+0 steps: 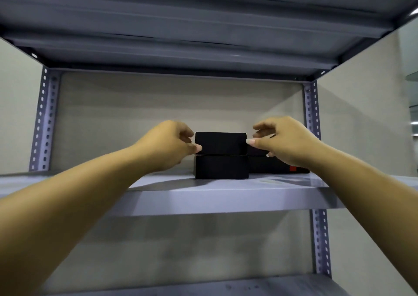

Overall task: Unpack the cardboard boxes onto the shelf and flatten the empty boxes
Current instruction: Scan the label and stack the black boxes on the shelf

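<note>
At the far left a perforated grey upright (43,123) runs up the frame of the metal shelf (226,196), and my left hand (168,145) reaches in from there at shelf height. Its thumb tip presses against the left end of the upper black box (220,143), while the other fingers curl loosely just beside that box's top left corner; whether they actually touch the card I cannot tell, since the picture is soft there. The upper black box sits squarely on a lower black box (221,167) of much the same width, and that one stands on the shelf board near its front edge. Just to the right of the stack, touching or very nearly so, lies a flatter black box with a red mark (278,167), partly hidden behind my wrist. My right hand (287,140) mirrors the left: thumb tip against the right end of the upper black box, fingers bent and slightly spread above it. Beyond it stands the right upright (312,112).
</note>
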A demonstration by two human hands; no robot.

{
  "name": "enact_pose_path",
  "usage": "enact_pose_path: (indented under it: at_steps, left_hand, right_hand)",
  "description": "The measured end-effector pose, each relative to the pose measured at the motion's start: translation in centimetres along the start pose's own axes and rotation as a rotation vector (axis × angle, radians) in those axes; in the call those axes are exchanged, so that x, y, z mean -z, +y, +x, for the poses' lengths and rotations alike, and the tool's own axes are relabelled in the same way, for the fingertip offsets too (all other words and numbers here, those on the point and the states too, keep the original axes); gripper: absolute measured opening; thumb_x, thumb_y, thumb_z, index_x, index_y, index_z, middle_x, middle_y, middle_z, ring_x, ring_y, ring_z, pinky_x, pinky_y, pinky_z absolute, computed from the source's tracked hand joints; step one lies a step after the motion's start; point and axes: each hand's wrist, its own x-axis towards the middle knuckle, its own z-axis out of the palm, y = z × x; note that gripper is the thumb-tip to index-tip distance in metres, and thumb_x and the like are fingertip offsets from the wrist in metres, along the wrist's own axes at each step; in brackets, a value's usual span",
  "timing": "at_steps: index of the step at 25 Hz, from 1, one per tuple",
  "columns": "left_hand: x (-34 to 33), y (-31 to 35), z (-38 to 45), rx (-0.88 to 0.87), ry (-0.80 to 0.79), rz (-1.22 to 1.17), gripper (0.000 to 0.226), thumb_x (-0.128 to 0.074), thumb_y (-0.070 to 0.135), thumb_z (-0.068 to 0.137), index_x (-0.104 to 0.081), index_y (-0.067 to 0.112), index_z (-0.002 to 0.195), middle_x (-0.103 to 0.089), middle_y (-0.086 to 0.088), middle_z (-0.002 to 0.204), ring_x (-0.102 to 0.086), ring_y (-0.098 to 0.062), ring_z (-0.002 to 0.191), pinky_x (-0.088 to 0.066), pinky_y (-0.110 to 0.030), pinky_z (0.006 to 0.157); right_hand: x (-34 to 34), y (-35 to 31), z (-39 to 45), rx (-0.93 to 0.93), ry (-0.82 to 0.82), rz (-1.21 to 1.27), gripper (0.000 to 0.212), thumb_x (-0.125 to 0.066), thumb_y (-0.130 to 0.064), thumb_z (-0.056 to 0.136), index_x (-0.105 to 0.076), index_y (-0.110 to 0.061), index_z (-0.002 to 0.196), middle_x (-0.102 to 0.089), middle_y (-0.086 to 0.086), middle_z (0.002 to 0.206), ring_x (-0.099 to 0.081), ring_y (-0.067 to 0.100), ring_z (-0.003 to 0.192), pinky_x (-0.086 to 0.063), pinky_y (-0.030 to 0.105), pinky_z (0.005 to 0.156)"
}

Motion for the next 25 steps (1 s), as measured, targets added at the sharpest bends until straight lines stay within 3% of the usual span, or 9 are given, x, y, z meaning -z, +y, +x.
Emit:
enact_pose_path:
  at_steps: [3, 5, 6, 8, 10, 15, 25]
  left_hand:
    - [1.0, -0.9, -1.4, -0.421, 0.126, 0.435, 0.04, -0.05, 0.032, 0.098, -0.048, 0.026, 0.138, -0.05, 0.008, 0.139, -0.051, -0.016, 0.123, -0.038, -0.023, 0.099]
    - [1.6, -1.8, -1.4, -0.718, 0.075, 0.636, 0.042, -0.032, 0.033, 0.1, -0.046, 0.032, 0.14, -0.041, 0.009, 0.148, -0.035, -0.02, 0.139, -0.031, -0.029, 0.109]
    - [1.8, -2.2, -1.2, -0.784, 0.009, 0.771, 0.047, -0.025, 0.034, 0.098, -0.04, 0.038, 0.142, -0.03, 0.012, 0.154, -0.022, -0.022, 0.145, -0.027, -0.032, 0.113]
    - [1.8, -2.5, -0.4, -0.707, -0.171, 1.056, 0.054, -0.021, 0.026, 0.099, -0.012, 0.051, 0.146, 0.01, 0.023, 0.155, 0.018, -0.018, 0.144, -0.014, -0.035, 0.12]
    - [1.9, -2.3, 0.0, -0.584, -0.3, 1.218, 0.066, -0.024, 0.017, 0.1, 0.009, 0.056, 0.143, 0.033, 0.026, 0.145, 0.04, -0.016, 0.133, 0.0, -0.032, 0.118]
    - [2.0, -2.2, 0.8, -0.538, -0.352, 1.312, 0.068, -0.022, 0.016, 0.101, 0.016, 0.055, 0.142, 0.033, 0.023, 0.148, 0.039, -0.019, 0.135, 0.007, -0.033, 0.117]
    - [-0.2, -2.2, 4.1, -0.458, -0.463, 1.481, 0.061, -0.023, 0.023, 0.103, 0.011, 0.045, 0.148, 0.029, 0.01, 0.154, 0.033, -0.03, 0.139, 0.001, -0.046, 0.12]
  right_hand:
    - [0.9, 0.3, -1.1, 0.223, 0.026, -0.201, 0.054, -0.056, -0.041, 0.093, -0.043, -0.027, 0.143, -0.044, -0.009, 0.147, -0.046, 0.011, 0.129, -0.033, 0.028, 0.109]
    - [1.2, 0.6, -1.3, 0.374, -0.079, -0.379, 0.053, -0.049, -0.039, 0.097, -0.033, -0.034, 0.147, -0.023, -0.015, 0.157, -0.024, 0.006, 0.142, -0.016, 0.023, 0.115]
    - [1.1, 0.9, -1.3, 0.434, -0.143, -0.493, 0.051, -0.044, -0.038, 0.099, -0.028, -0.039, 0.148, -0.013, -0.018, 0.159, -0.013, 0.005, 0.145, -0.01, 0.022, 0.116]
    - [0.7, 1.2, -1.1, 0.489, -0.257, -0.707, 0.05, -0.035, -0.039, 0.102, -0.018, -0.049, 0.147, 0.005, -0.024, 0.158, 0.005, 0.007, 0.147, -0.005, 0.026, 0.119]
    - [0.4, 1.4, -0.8, 0.505, -0.318, -0.877, 0.049, -0.028, -0.042, 0.103, -0.01, -0.054, 0.146, 0.017, -0.025, 0.155, 0.015, 0.012, 0.147, -0.008, 0.035, 0.121]
    - [-0.3, 1.5, 0.5, 0.512, -0.374, -1.095, 0.052, -0.021, -0.043, 0.104, 0.005, -0.053, 0.147, 0.027, -0.018, 0.155, 0.02, 0.02, 0.147, -0.011, 0.042, 0.12]
    - [-2.4, 1.7, 3.9, 0.426, -0.498, -1.239, 0.057, -0.029, -0.038, 0.104, 0.003, -0.046, 0.15, 0.024, -0.011, 0.157, 0.02, 0.026, 0.146, -0.007, 0.053, 0.118]
